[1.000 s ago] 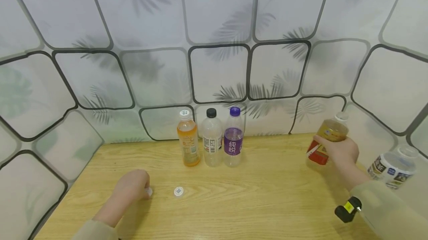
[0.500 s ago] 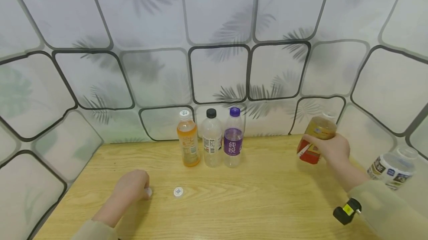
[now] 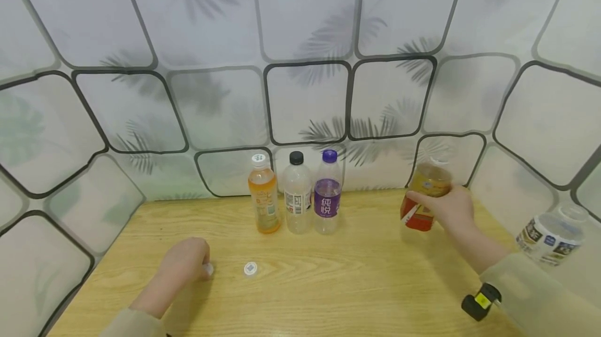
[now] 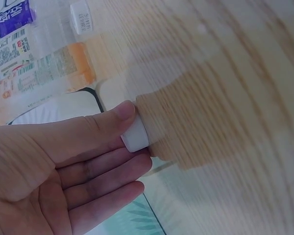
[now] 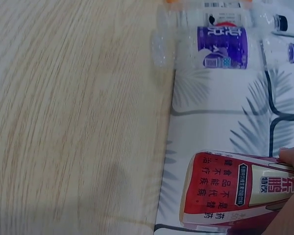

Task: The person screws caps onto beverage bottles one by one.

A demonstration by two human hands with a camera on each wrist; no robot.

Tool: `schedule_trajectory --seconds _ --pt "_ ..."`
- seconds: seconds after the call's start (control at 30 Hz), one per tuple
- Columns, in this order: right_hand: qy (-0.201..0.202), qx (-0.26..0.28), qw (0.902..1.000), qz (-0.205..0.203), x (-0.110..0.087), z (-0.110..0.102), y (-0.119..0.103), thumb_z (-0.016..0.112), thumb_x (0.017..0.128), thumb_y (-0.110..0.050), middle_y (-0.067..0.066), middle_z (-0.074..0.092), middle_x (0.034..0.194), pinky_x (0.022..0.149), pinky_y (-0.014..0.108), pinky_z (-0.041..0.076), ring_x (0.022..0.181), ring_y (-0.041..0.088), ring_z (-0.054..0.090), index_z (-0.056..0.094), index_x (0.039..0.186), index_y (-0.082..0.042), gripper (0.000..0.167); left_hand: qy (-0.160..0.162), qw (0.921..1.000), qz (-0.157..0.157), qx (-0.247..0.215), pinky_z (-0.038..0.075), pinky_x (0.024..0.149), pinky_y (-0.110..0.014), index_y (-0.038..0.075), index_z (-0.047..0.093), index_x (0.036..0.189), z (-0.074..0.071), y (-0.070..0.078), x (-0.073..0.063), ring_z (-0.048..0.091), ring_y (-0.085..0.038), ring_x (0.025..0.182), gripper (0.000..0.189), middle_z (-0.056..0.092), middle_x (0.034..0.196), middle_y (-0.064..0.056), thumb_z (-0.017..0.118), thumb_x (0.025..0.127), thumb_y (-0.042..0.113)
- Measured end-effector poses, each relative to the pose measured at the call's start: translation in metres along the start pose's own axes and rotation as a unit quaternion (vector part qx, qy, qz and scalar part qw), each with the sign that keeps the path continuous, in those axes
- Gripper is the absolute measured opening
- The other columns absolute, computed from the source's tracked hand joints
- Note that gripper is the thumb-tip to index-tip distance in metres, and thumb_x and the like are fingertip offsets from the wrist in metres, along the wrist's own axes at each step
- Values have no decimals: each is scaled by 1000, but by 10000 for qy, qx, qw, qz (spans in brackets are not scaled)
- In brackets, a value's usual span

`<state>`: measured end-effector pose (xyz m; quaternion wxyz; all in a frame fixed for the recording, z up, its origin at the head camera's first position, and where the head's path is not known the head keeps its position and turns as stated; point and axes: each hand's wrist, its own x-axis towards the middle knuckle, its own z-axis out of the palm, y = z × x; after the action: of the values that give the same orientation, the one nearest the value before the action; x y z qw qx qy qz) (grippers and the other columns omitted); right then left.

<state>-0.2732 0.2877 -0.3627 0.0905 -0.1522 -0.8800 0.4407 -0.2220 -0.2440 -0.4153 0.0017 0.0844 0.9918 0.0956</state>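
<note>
My left hand point(image 3: 184, 260) is low over the left part of the table, pinching a white bottle cap point(image 4: 135, 135) between thumb and forefinger, the other fingers extended beside it. A second white cap point(image 3: 251, 269) lies on the table to its right. My right hand point(image 3: 454, 209) grips a red and gold drink bottle point(image 5: 235, 188) round its middle. That bottle leans with its top to the right and appears raised off the table; its clear mouth is faint against the wall in the head view. Only part of the right hand enters the right wrist view.
At the back stand an orange-tinted bottle point(image 3: 264, 199) with white cap, a clear bottle point(image 3: 298, 199) with black cap and a purple-labelled bottle point(image 3: 327, 199). A wide clear bottle point(image 3: 551, 235) is at the far right, beside my forearm. Patterned walls enclose the wooden table point(image 3: 305, 300).
My right hand has carried the red and gold bottle leftward, toward the row of standing bottles. The left hand with its cap, the loose cap and the other bottles have stayed put.
</note>
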Motion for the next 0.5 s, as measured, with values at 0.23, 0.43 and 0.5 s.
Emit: schedule_trajectory --seconds 0.23,0.43,0.5 --pt "-237 32 9995 -229 -11 9 -9 83 90 -47 33 64 135 84 37 57 115 42 67 54 137 11 80 -3 10000 11 40 23 54 -27 19 37 56 -1 3 -1 27 -12 57 44 31 57 7 75 68 -1" --pt "-540 187 9979 -295 -21 13 -19 84 90 -46 32 62 139 93 46 58 119 43 65 52 141 9 81 -66 9999 -53 71 18 54 -26 21 30 55 -2 6 -1 20 -11 57 50 22 56 9 72 69 -3" --pt "-619 239 9974 -289 -23 16 -22 84 90 -45 31 61 141 98 49 57 121 43 64 51 143 8 82 -103 9999 -80 111 18 54 -26 21 29 55 -3 6 0 19 -11 57 51 20 56 9 72 69 -3"
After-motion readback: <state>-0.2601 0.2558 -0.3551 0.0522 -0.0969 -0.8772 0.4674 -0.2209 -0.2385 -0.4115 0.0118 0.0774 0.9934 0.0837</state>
